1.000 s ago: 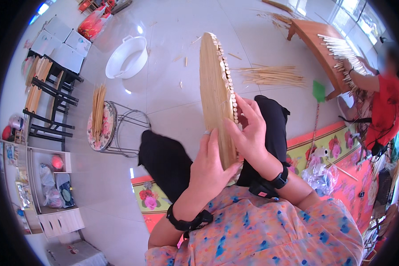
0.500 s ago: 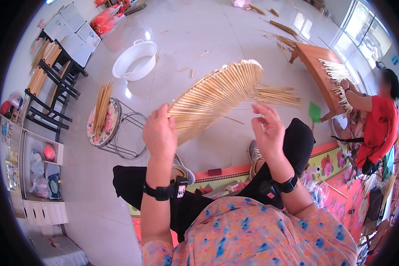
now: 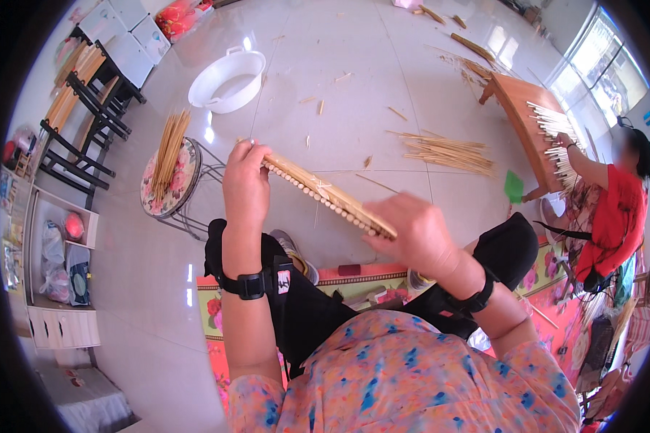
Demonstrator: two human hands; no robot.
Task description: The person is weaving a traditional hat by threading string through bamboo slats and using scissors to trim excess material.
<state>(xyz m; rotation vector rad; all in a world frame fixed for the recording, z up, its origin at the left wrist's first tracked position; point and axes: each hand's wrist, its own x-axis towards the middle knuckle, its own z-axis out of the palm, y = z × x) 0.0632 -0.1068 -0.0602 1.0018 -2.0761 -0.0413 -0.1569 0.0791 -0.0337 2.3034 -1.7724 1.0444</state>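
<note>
Between my hands is a flat mat of tan plant stalks, laid side by side and tied. It is tilted almost edge-on, so a row of round stalk ends shows along its lower side, with a pale tie near its middle. My left hand is closed on the mat's left end. At the lower right end my right hand is wrapped over the edge, somewhat blurred by motion. The mat hangs in the air above my knees, over the tiled floor.
A flowered stool bearing a stalk bundle stands at left, below a white basin. Loose stalks lie on the floor ahead. At right a person in red handles pale sticks on a wooden table.
The mat has turned from showing its broad ribbed face to nearly edge-on. My right hand, apart from it before, has come down onto its right end; my left hand keeps hold.
</note>
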